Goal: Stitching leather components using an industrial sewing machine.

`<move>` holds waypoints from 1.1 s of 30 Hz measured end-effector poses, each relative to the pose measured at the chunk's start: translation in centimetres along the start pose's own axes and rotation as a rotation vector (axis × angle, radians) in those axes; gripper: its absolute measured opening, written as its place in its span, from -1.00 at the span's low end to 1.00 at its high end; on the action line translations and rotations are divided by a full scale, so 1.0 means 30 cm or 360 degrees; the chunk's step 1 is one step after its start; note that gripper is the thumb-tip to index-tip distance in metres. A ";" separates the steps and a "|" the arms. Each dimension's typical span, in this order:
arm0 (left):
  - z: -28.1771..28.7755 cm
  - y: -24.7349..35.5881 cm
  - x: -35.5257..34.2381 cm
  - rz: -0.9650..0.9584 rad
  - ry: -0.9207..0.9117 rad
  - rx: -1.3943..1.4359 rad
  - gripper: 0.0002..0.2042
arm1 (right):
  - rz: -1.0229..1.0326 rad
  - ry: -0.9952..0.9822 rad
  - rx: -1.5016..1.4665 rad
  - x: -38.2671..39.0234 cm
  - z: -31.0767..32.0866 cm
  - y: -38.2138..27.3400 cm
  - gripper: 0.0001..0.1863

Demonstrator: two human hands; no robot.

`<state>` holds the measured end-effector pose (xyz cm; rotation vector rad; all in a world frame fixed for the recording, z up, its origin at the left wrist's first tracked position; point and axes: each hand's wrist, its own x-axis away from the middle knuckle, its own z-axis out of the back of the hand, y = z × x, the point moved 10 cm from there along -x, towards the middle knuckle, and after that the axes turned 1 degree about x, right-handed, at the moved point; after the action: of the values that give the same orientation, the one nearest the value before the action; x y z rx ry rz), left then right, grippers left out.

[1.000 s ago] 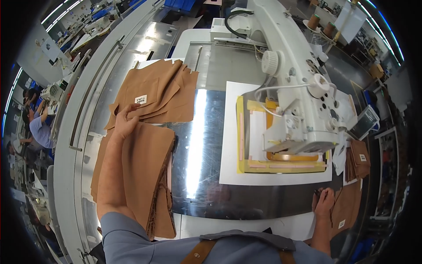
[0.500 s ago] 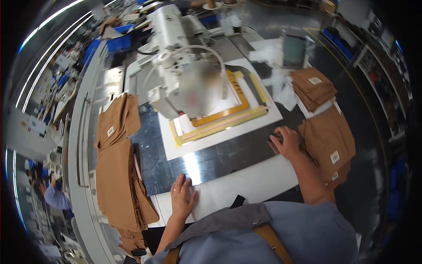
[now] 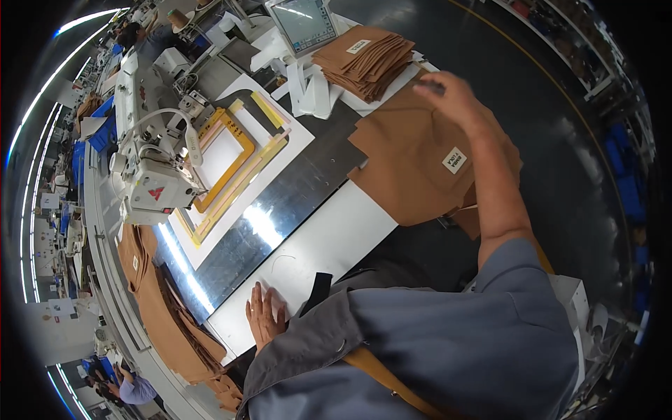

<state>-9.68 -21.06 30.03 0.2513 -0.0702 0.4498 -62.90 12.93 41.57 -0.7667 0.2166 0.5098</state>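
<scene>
Reaching past the touchscreen panel [image 3: 305, 24], your right hand [image 3: 453, 98] pinched the brown fabric piece's [image 3: 420, 161] far edge; your left hand [image 3: 264, 316] lay flat, well away.

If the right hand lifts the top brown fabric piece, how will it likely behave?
The brown fabric piece probably flops and drapes, since it lies flat with soft folded edges. Likely light: the right hand works it alone. It may drag the pieces beneath.
</scene>
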 end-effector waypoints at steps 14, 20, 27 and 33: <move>0.099 0.043 -0.098 -0.0059 0.0149 -0.0135 -0.56 | 0.0165 -0.0085 0.0345 -0.131 -0.094 0.251 -0.66; 0.093 -0.004 -0.091 0.0057 0.0097 -0.0074 -0.54 | 0.0124 -0.0095 0.0409 -0.050 -0.292 0.327 -0.75; 0.136 0.010 -0.128 0.0098 0.0325 -0.0026 -0.55 | 0.0651 -0.0001 -0.0258 -0.072 -0.435 -0.161 -0.91; 0.135 0.004 -0.184 0.0119 0.0310 0.0026 -0.59 | 0.0857 -0.0138 0.0032 -0.148 -0.763 -0.342 -0.92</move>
<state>-14.75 -24.31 33.31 0.2203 0.1150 0.5475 -61.53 -11.10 33.26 -0.6614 0.3496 1.0464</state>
